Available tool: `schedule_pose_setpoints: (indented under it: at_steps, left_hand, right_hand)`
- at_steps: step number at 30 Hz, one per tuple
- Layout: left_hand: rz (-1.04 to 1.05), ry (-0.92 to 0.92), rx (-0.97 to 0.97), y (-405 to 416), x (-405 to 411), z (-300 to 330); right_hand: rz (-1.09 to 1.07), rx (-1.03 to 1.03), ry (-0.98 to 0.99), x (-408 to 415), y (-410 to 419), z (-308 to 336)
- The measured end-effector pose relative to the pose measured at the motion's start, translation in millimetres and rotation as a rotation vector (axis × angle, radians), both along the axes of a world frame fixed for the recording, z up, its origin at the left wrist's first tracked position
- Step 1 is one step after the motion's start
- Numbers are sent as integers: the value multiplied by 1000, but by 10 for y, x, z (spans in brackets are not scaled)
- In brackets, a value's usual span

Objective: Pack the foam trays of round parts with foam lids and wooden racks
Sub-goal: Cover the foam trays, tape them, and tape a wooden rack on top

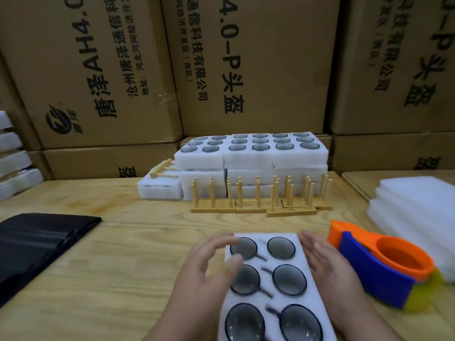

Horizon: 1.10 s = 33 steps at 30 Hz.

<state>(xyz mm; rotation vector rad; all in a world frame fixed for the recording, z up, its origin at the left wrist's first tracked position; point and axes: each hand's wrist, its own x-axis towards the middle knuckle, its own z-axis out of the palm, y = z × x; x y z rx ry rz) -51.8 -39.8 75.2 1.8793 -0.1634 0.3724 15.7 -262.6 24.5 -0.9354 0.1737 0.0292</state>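
Foam tray (299, 262) of round parts (289, 279) lies uncovered on the counter (128, 254); left hand (209, 264) and right hand (327, 264) flank it with fingers straight, lids (418, 203) and racks (258, 198) unused.

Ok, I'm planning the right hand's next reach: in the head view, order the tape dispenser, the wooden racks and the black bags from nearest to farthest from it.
From the right hand:
1. Tape dispenser, just to its right.
2. Wooden racks, ahead at mid-table.
3. Black bags, far left edge.
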Motion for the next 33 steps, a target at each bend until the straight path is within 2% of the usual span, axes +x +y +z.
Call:
schedule_pose_setpoints:
  at_steps: [2,3,5,6,11,14,19,23,27,29,33]
  left_hand:
    - [119,141,-542,92,175,-155]
    - [108,212,-739,78,282,-227]
    - [94,268,-987,61,456,-356]
    - [86,262,-1014,39,520,-383]
    - [23,277,-809,-125,693,-479]
    - [-5,273,-726,-120,743,-519]
    - [-84,279,-730,-87,774,-559]
    - [-63,234,-720,-109,782,-578]
    - [-45,248,-790,-105,735,-574]
    - [-11,251,-797,-117,725,-560]
    - [18,257,-807,-152,758,-568]
  right_hand:
    - [23,-39,-15,7,35,-20]
    - [36,-65,-19,15,36,-42]
    - [57,-122,-42,27,30,-85]
    - [64,-151,-58,46,33,-99]
    - [162,-184,-43,171,95,-113]
    - [108,-150,-22,249,93,-150]
    - [74,-326,-41,260,53,-147]
    - [60,-422,-41,182,49,-67]
    - [105,-443,-22,89,67,38]
    - [94,-472,-78,37,25,159]
    - [-69,-748,-380,29,-349,697]
